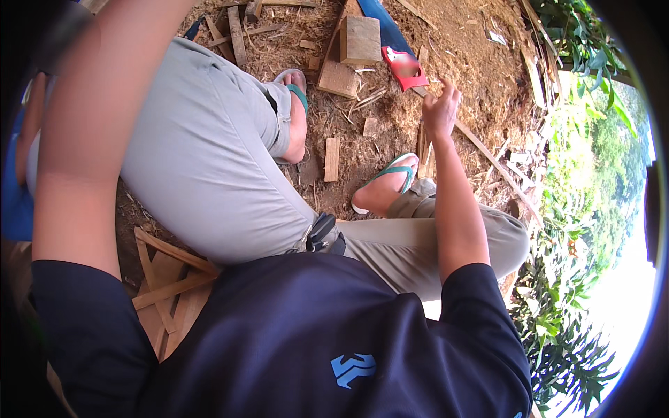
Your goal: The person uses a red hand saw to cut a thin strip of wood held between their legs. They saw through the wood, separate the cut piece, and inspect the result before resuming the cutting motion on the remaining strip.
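My right hand hangs over the littered ground with fingers loosely bent and apart, nothing visible in it. Just beyond it, apart from the fingers, lies a handsaw with a red handle and a blue blade. A squared wooden block rests on a wooden board left of the saw. My left forearm rises along the left side and leaves through the top edge, so that hand is out of sight.
Wood offcuts and sawdust cover the ground around my sandalled feet. A long thin stick runs beside my right forearm. Wooden slats stand beneath me. Green plants border the right. At the left edge, part of another person shows beside blue cloth.
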A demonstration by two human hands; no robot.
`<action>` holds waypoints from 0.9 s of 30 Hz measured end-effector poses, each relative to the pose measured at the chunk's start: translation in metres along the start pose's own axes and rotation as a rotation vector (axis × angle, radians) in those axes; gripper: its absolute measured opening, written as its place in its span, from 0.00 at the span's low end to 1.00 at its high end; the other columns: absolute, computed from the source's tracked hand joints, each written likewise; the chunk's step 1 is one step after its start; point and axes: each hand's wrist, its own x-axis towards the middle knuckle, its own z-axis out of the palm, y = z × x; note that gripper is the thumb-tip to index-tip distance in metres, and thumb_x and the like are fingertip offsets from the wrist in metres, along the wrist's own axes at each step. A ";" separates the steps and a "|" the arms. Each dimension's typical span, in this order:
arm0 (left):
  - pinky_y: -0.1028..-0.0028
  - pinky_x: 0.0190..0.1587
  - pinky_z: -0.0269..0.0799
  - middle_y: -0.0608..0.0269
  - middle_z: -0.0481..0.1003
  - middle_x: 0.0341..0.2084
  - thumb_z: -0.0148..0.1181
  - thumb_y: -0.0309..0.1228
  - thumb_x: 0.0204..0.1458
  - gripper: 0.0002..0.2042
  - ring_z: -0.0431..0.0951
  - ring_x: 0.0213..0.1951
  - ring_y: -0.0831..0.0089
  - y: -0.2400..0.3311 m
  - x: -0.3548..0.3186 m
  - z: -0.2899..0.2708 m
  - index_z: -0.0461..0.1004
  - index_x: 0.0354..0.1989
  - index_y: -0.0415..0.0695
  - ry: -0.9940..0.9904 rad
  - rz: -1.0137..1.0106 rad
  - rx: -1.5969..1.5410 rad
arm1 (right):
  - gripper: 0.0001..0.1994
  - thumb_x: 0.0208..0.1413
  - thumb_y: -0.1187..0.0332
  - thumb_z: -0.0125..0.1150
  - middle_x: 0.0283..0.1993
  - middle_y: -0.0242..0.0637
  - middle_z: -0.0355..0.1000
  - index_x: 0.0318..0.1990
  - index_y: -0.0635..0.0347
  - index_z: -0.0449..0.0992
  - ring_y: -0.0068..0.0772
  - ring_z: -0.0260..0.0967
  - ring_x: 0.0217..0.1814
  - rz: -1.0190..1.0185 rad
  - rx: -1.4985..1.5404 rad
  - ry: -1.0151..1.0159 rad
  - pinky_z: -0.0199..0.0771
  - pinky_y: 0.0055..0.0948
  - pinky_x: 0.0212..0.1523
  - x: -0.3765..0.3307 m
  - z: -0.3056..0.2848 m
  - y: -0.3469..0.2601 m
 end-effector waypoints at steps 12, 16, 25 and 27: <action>0.77 0.16 0.63 0.67 0.70 0.17 0.50 0.49 0.64 0.20 0.67 0.16 0.80 -0.020 -0.008 -0.014 0.72 0.31 0.45 -0.387 -0.046 -0.365 | 0.32 0.49 0.75 0.60 0.63 0.39 0.63 0.65 0.48 0.66 0.43 0.62 0.66 -0.352 -0.369 -0.168 0.60 0.44 0.67 -0.014 0.050 -0.022; 0.75 0.17 0.64 0.66 0.70 0.18 0.49 0.50 0.63 0.20 0.66 0.16 0.79 -0.012 -0.008 -0.014 0.73 0.31 0.45 -0.419 -0.048 -0.404 | 0.24 0.53 0.71 0.60 0.58 0.42 0.67 0.59 0.50 0.70 0.47 0.63 0.65 -0.442 -0.440 -0.261 0.60 0.46 0.67 0.022 0.053 -0.002; 0.74 0.20 0.67 0.69 0.66 0.13 0.51 0.52 0.58 0.20 0.66 0.16 0.79 -0.008 -0.015 -0.018 0.72 0.26 0.47 -0.433 0.051 -0.337 | 0.23 0.55 0.62 0.63 0.56 0.44 0.70 0.58 0.53 0.67 0.50 0.73 0.59 -0.460 -0.487 -0.656 0.76 0.49 0.54 0.066 0.014 -0.023; 0.73 0.19 0.64 0.70 0.65 0.13 0.51 0.52 0.58 0.20 0.64 0.16 0.79 -0.011 -0.022 -0.019 0.70 0.24 0.48 -0.430 0.055 -0.335 | 0.27 0.52 0.63 0.66 0.60 0.45 0.67 0.60 0.50 0.67 0.52 0.71 0.61 -0.534 -0.471 -0.577 0.77 0.48 0.55 0.048 0.013 -0.017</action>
